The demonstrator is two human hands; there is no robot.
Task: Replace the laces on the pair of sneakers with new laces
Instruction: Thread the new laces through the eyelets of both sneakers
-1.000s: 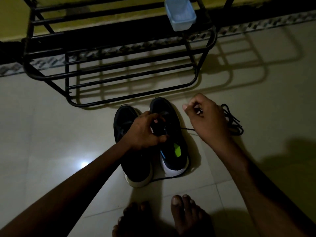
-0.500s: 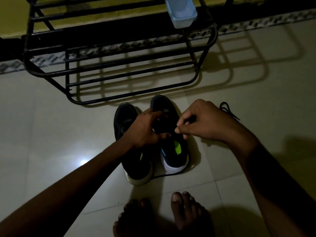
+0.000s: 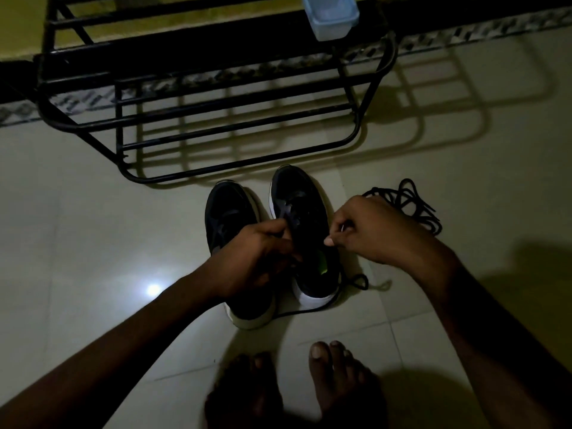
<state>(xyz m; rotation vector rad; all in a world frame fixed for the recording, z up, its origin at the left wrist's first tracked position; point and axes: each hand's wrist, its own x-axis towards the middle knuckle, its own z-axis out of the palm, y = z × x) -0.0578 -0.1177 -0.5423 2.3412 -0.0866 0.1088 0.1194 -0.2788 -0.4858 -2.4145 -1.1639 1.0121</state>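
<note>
Two dark sneakers with white soles stand side by side on the tiled floor, the left sneaker (image 3: pixel 230 212) and the right sneaker (image 3: pixel 301 205). My left hand (image 3: pixel 257 258) grips the right sneaker's eyelet edge, fingers curled over it. My right hand (image 3: pixel 371 230) pinches a black lace (image 3: pixel 356 281) just right of that shoe; the lace trails round the heel and across the floor behind both shoes. A loose bundle of black laces (image 3: pixel 408 205) lies on the floor behind my right hand.
A black metal shoe rack (image 3: pixel 235 103) stands just beyond the sneakers, with a pale blue plastic box (image 3: pixel 331 17) on its top right. My bare feet (image 3: pixel 309 388) are on the tiles below the shoes. The room is dim.
My right hand came in from beside the lace bundle to the right sneaker, then drew slightly back to the right with the lace. My left hand stayed on the shoe.
</note>
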